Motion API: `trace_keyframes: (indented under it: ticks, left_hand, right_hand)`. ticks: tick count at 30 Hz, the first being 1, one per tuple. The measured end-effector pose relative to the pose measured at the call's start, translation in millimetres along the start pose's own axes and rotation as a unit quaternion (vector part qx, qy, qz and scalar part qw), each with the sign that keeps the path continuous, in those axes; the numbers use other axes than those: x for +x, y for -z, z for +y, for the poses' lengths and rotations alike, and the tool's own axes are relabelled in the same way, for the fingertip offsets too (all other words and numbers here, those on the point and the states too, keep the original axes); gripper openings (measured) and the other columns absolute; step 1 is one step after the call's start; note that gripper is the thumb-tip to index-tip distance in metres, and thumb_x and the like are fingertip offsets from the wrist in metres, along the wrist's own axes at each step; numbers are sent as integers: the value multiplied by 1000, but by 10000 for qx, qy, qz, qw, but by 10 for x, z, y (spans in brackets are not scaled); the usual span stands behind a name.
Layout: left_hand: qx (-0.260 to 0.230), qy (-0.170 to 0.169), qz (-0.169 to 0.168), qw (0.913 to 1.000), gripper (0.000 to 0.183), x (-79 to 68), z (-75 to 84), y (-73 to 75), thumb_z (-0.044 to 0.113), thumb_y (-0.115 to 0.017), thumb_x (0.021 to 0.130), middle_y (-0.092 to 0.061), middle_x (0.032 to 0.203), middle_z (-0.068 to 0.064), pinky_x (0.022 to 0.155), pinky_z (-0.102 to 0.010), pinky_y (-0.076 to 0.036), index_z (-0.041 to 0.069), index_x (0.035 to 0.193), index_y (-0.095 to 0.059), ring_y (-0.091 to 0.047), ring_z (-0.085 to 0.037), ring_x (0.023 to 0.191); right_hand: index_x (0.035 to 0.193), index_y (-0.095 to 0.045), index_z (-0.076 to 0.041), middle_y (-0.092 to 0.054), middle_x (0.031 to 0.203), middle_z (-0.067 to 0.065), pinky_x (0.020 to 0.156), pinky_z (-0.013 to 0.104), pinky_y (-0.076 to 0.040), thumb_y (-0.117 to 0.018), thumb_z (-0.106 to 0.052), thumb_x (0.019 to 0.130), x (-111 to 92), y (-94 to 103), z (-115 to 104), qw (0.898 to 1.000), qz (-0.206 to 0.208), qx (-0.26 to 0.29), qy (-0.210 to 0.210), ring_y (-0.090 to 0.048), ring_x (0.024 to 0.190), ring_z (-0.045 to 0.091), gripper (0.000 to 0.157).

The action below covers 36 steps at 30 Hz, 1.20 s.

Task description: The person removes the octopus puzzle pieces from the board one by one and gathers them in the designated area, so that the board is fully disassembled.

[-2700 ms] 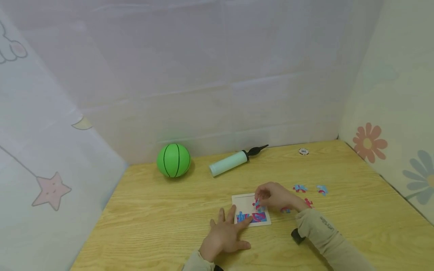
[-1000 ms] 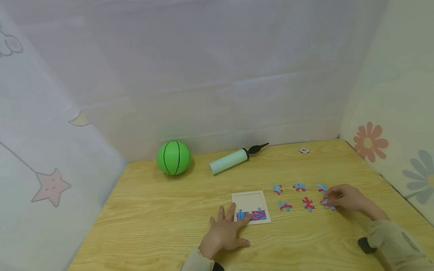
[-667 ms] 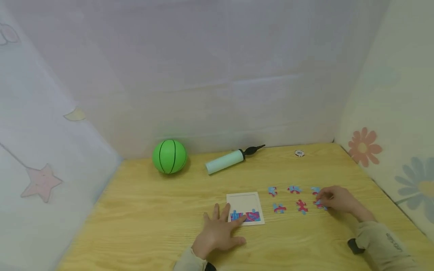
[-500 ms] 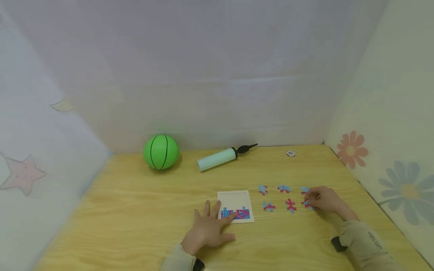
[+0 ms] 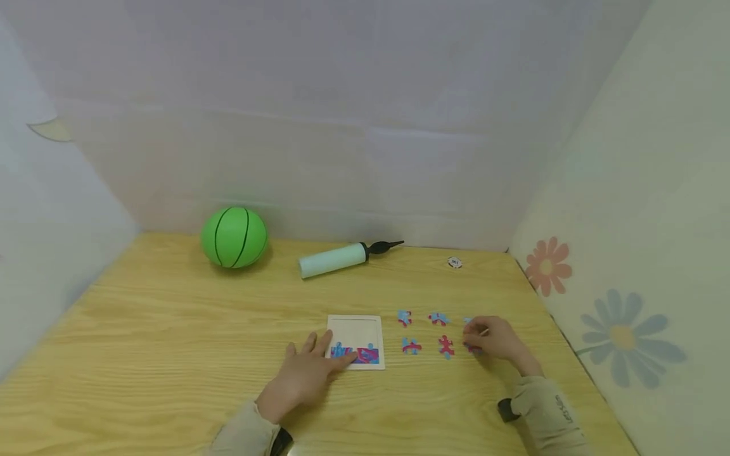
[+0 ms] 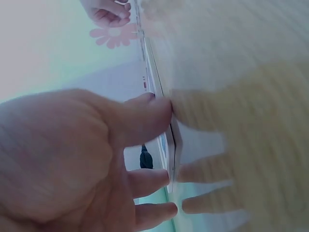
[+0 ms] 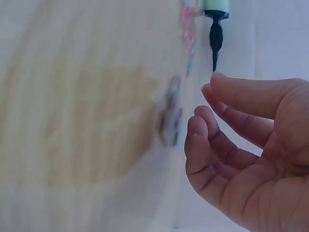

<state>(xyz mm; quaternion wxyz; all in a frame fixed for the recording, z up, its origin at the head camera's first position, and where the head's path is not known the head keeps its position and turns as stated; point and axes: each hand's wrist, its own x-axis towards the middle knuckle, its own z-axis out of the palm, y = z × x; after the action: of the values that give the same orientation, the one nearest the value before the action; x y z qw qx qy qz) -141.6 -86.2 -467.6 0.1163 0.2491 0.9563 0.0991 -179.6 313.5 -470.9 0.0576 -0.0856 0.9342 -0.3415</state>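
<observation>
My left hand (image 5: 305, 379) lies with spread fingers on the lower left of a small white puzzle tray (image 5: 355, 317). One finger crosses the tray's front edge onto the blue, pink and purple puzzle pieces (image 5: 369, 356) fitted along its bottom row. My right hand (image 5: 492, 337) hovers over the rightmost loose pieces, partly hiding a pink-blue puzzle piece (image 5: 473, 349). In the right wrist view its thumb and fingers are loosely curled, with nothing seen between them, and blurred pieces (image 7: 171, 116) lie on the table beyond. A red puzzle piece (image 5: 446, 346) lies left of that hand.
More loose pieces, such as a blue-pink one (image 5: 410, 346), lie in two rows right of the tray. Farther back are a green ball (image 5: 234, 237), a pale hand pump (image 5: 335, 259) with black nozzle, and a round chip (image 5: 454, 262). Printed cloth walls enclose the table.
My right hand has gone from above the tray, where it pinched a puzzle piece, to the loose pieces at right. The left hand has stayed on the tray. The head view has swung right.
</observation>
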Motion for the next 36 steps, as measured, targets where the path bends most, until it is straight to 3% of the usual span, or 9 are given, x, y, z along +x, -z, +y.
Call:
trace_keyframes:
  ticks: [3,8,12,18,26,32,36]
  left_hand:
    - [6,-98,227,9997,67,28,32,-14,-6,-49,92,-32,151,-21,99,-72,-24,44,137,-51,-29,-48,135]
    - [-24,-297,488,9984,65,125,146,-90,-6,-46,92,-37,147,-23,99,-69,-29,41,135,-54,-36,-47,132]
    - [-165,-260,272,9992,67,170,251,-156,-5,-47,92,-32,150,-22,100,-68,-28,44,139,-48,-32,-48,133]
    - [-215,-224,51,9995,70,194,359,-164,-2,-51,90,-26,153,-21,100,-67,-30,43,143,-43,-26,-48,137]
    - [-597,-148,-112,9980,71,181,361,-142,-5,-50,90,-22,155,-21,101,-66,-29,41,143,-43,-21,-47,139]
    - [-629,-202,-10,9978,56,177,342,-142,8,-48,97,-22,153,-26,100,-66,-30,42,142,-44,-23,-49,137]
    - [-732,-243,-49,9970,51,166,347,-139,19,-53,97,-21,153,-28,100,-67,-30,41,142,-44,-23,-50,137]
  right_hand:
    - [93,-67,-3,-64,82,4,57,29,-51,-66,-13,91,6,26,-43,9998,-83,131,152,-64,72,20,10]
    - [94,-67,-4,-64,85,4,54,27,-50,-65,-15,92,-55,120,-103,9992,-159,-64,351,-63,69,19,11]
    - [93,-66,-3,-62,85,5,48,27,-48,-65,-13,92,-112,185,-201,9991,-289,-22,310,-60,64,21,9]
    - [93,-67,-6,-63,86,-1,63,25,-51,-65,-15,92,-45,189,-312,9961,-298,-373,741,-61,74,13,9]
    - [93,-68,-9,-63,87,-6,71,26,-50,-65,-17,92,130,-16,-517,9903,-479,-360,1256,-58,80,8,8]
    - [92,-67,-9,-64,87,-4,68,25,-50,-66,-17,92,265,-222,-718,9865,-713,-31,1472,-59,76,10,8]
    - [91,-68,-10,-64,86,-5,68,25,-49,-65,-16,92,355,-356,-846,9862,-804,25,1449,-59,76,11,7]
